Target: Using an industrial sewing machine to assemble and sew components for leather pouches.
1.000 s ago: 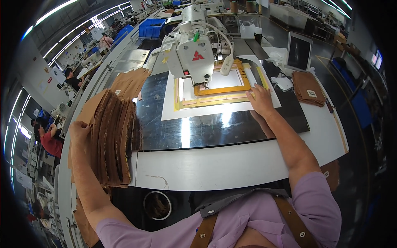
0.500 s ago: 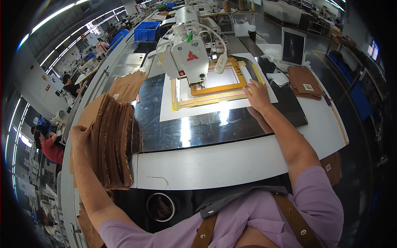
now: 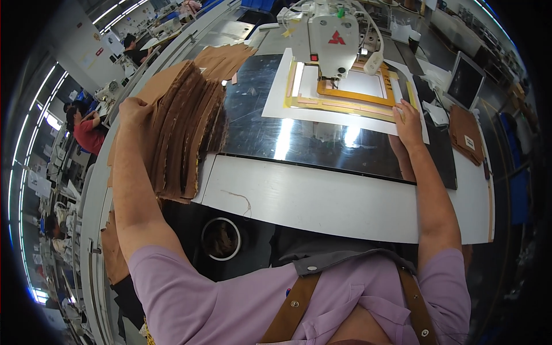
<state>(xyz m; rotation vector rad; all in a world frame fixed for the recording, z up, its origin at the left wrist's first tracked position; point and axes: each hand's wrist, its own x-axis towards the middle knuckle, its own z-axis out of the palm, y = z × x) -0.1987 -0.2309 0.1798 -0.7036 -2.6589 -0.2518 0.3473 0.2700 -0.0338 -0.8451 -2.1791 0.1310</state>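
Observation:
My left hand (image 3: 135, 110) is at the outer left side of a thick stack of brown fabric pieces (image 3: 183, 132), its fingers pinched on a brown piece there. The stack leans in layers with frayed edges, left of the shiny metal plate (image 3: 322, 150). My right hand (image 3: 407, 122) rests with fingers stretched out at the right edge of a yellow-taped template (image 3: 345, 110) on a white sheet (image 3: 275, 106). An orange clamp frame (image 3: 355, 96) lies on the template, beneath the white sewing machine head (image 3: 330, 43). My right palm is hidden.
Folded brown pieces (image 3: 464, 135) and a tilted screen (image 3: 464, 83) stand at the right. More brown pieces (image 3: 225, 58) lie behind the stack. Below the table's front edge sits a round bin (image 3: 221, 238) with scraps. Loose thread (image 3: 244, 198) lies on the white tabletop. People work at the far left.
The whole view has shifted, so the table, machine and stack appear farther right and higher. My left hand stays at the stack and my right hand stays by the template's right edge.

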